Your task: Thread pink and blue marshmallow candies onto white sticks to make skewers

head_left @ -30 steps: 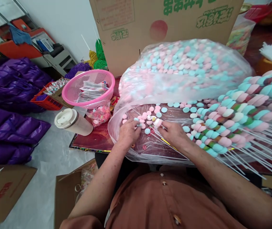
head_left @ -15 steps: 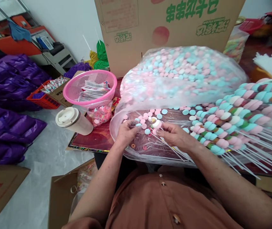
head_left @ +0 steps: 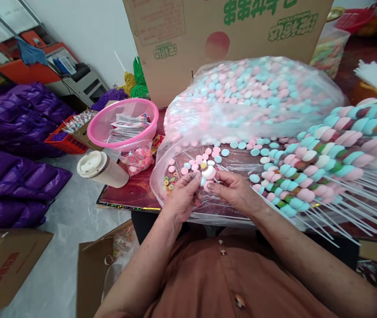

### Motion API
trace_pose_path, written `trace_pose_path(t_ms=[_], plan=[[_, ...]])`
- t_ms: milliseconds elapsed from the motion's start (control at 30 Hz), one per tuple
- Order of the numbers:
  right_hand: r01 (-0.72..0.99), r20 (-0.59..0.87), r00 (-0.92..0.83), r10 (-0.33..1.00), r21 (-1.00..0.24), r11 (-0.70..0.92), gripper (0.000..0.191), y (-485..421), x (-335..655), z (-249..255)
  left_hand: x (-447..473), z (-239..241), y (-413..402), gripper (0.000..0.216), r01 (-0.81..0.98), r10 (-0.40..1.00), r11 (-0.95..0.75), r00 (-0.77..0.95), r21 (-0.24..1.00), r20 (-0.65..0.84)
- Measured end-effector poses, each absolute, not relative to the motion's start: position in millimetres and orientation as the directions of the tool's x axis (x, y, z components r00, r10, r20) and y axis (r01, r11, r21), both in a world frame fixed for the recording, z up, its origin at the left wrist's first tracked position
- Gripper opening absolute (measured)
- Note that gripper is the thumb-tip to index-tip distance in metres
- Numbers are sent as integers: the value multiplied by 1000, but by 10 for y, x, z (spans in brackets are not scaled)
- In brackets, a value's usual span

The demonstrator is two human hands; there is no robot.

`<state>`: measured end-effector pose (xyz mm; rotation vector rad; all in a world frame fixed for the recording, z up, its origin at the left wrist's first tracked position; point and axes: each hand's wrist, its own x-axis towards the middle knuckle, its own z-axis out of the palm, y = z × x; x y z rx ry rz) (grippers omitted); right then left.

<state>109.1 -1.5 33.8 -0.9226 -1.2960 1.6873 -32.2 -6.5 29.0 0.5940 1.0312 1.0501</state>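
Observation:
My right hand [head_left: 233, 190] is closed in a pinch around a small marshmallow candy stick [head_left: 209, 173], whose top shows white, pink and a bit of yellow. Close against it, my left hand [head_left: 186, 194] is closed too, with its fingertips on a pale blue candy disc [head_left: 203, 181] touching the stick's candy. The fingers partly cover both pieces. Beyond the hands, loose pink, blue and white candy discs [head_left: 205, 157] lie on clear plastic. Small coloured rings [head_left: 169, 181] lie left of my left hand.
A big clear bag of candy discs [head_left: 251, 97] lies behind, before a cardboard box [head_left: 175, 66]. Twisted marshmallow sticks [head_left: 337, 154] are piled at the right. To the left stand a pink basket [head_left: 91, 128] of packets, a lidded cup [head_left: 104, 170] and a small candy bag [head_left: 137, 160].
My left hand has moved right from the loose discs to the candy stick, bringing a blue disc against it. My right hand has shifted slightly left. The small coloured rings are now uncovered.

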Motion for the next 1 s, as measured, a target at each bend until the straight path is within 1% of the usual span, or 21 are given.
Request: trace_pose_path(t_ms=[67, 133, 200, 267, 333, 400, 433, 500, 567, 600, 633, 667, 733, 800, 867, 900, 933, 1000], plan=[[-202, -81, -389, 918, -965, -171, 23, -15, 1078, 296, -289, 272, -96, 24, -392, 951, 285, 2, 875, -308], [-242, -92, -377, 922, -951, -194, 23, -12, 1076, 248, -297, 282, -130, 23, -380, 968, 224, -16, 897, -249], [-264, -119, -386, 915, -936, -233, 23, -10, 1088, 206, -334, 303, -167, 26, -362, 968, 249, 54, 899, -246], [-266, -155, -394, 906, -924, -273, 23, -8, 1107, 176, -376, 310, -198, 30, -353, 954, 300, 113, 886, -277], [-261, -178, -340, 923, -925, -274, 24, -6, 1112, 159, -399, 291, -216, 30, -369, 944, 329, 100, 870, -314], [-235, -193, -216, 957, -941, -242, 25, -6, 1083, 159, -389, 251, -220, 28, -373, 952, 294, 29, 880, -306], [-214, -203, -154, 967, -948, -234, 26, -8, 1054, 168, -373, 228, -219, 27, -344, 963, 250, -14, 905, -271], [-192, -254, -80, 964, -945, -265, 28, -18, 981, 197, -335, 185, -213, 26, -199, 986, 118, -96, 973, -139], [-233, -313, -90, 945, -916, -326, 28, -35, 916, 236, -306, 157, -206, 23, -20, 990, 6, -139, 1000, -9], [-271, -333, -118, 935, -896, -353, 27, -46, 897, 253, -299, 151, -203, 22, 28, 989, -16, -148, 999, 20], [-302, -344, -161, 925, -875, -378, 26, -55, 890, 266, -299, 151, -200, 21, 23, 988, -6, -152, 1000, 10], [-314, -343, -214, 915, -862, -397, 24, -63, 895, 273, -303, 157, -198, 21, -36, 988, 33, -146, 999, -38], [-265, -329, -286, 900, -876, -404, 21, -71, 932, 272, -318, 181, -193, 22, -230, 979, 162, -82, 960, -185], [-127, -277, -278, 920, -939, -320, 20, -68, 981, 257, -333, 207, -189, 23, -395, 951, 293, 24, 871, -309], [35, -160, -226, 961, -987, -156, 18, -62, 1019, 240, -340, 222, -183, 24, -481, 923, 368, 88, 796, -373], [96, -102, -213, 972, -992, -83, 17, -60, 1030, 234, -340, 225, -179, 24, -506, 915, 384, 96, 772, -392], [128, -67, -215, 974, -991, -40, 17, -61, 1034, 228, -338, 226, -177, 24, -524, 910, 390, 92, 757, -405], [91, -74, -224, 972, -994, -54, 20, -68, 1026, 217, -326, 229, -174, 24, -529, 905, 390, 68, 753, -420]])
